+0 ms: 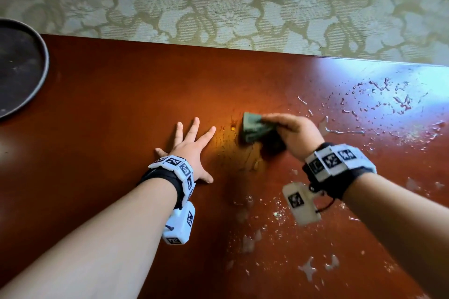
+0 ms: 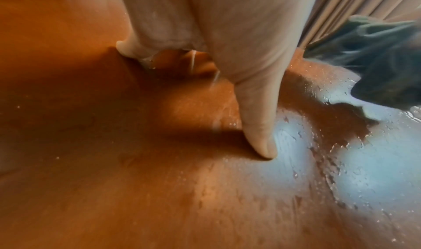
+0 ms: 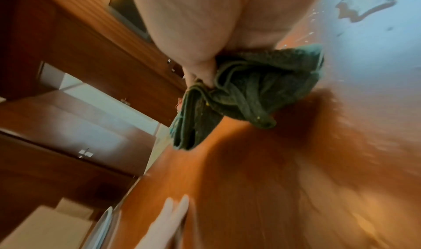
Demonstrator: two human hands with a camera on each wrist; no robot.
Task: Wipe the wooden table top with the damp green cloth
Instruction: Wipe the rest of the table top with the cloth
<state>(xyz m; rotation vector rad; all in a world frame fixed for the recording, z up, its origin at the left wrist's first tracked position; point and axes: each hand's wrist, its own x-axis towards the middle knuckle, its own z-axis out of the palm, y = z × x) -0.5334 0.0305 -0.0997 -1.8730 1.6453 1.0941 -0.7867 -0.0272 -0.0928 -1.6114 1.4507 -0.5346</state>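
Note:
A bunched green cloth [image 1: 255, 127] lies on the reddish wooden table top [image 1: 121, 94] near its middle. My right hand [image 1: 291, 133] grips the cloth from the right; the right wrist view shows the thumb and fingers pinching the cloth [image 3: 250, 89] in folds against the wood. My left hand [image 1: 192, 145] rests flat on the table just left of the cloth, fingers spread. Its thumb [image 2: 259, 127] presses the wet wood in the left wrist view, with the cloth [image 2: 373, 60] at the right edge.
Water drops and streaks [image 1: 379, 104] cover the right half of the table, with more puddles [image 1: 308, 269] near the front. A dark round tray [image 1: 17, 68] sits at the far left edge. Patterned carpet [image 1: 218, 0] lies beyond the table's far edge.

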